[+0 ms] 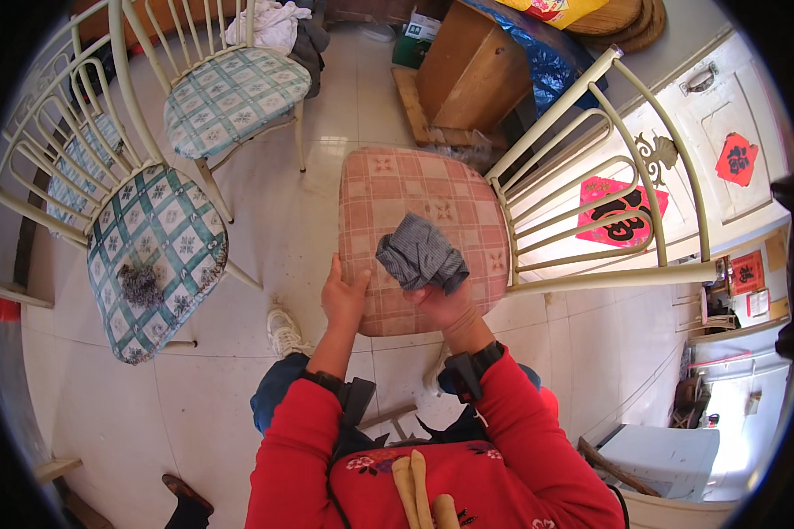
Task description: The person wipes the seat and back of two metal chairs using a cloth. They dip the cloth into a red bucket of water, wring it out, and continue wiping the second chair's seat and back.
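Note:
In front of me stands a chair with a pink checked padded seat (388,189) and a cream metal-tube back (622,167) on its right side. My left hand (344,298) grips the seat's near left edge, thumb on top and fingers along the side. A crumpled dark grey striped cloth (422,251) lies on the middle of the seat. My right hand (445,307) is closed on the cloth's near end, pressing it to the padding; the cloth partly hides those fingers.
To the left stand chairs with green checked seats (238,97); one seat bears a dark scrunched clump (139,284). A brown wooden box (472,75) is beyond my chair. A white door (715,115) with red paper decorations is at the right. Another person's shoe (188,494) shows lower left.

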A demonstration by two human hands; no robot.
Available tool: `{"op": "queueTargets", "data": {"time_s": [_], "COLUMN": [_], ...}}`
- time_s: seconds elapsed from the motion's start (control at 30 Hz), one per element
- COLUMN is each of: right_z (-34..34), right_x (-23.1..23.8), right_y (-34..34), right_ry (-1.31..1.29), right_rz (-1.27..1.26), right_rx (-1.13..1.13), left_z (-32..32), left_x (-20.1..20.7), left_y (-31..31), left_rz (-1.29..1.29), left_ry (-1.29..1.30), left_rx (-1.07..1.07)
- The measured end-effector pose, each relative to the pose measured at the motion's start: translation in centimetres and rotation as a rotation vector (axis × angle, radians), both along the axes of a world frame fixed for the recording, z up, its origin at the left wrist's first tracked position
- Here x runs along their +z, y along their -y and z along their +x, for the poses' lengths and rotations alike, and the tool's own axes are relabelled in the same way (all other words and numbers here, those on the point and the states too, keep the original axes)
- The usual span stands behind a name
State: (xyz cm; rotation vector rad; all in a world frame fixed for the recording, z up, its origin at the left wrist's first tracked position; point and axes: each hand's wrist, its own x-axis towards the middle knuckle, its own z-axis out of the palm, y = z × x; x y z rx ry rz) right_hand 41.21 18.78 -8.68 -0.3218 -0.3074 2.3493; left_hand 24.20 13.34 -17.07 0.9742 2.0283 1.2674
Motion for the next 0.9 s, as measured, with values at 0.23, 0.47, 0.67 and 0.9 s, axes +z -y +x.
{"op": "queueTargets", "data": {"time_s": [0.23,0.47,0.67,0.9], "right_z": [-0.1,-1.8,-2.9,-2.7], "right_x": [-0.1,0.1,-0.9,-2.0], "right_y": [0.5,0.2,-0.1,0.2], "right_ry": [0.152,0.460,0.473,0.367], "right_rz": [0.043,0.081,0.063,0.085], "right_rx": [0.006,0.061,0.095,0.142], "left_z": [-1.0,0.9,0.2,-0.2], "left_x": [1.8,8.9,9.8,8.8], "left_y": [-1.2,-0.3,0.1,0.0], "left_rz": [0.181,0.279,0.312,0.348], "left_ry": [0.383,0.536,0.888,0.937], "left_rx": [0.055,-0.337,-0.287,-0.223]}}
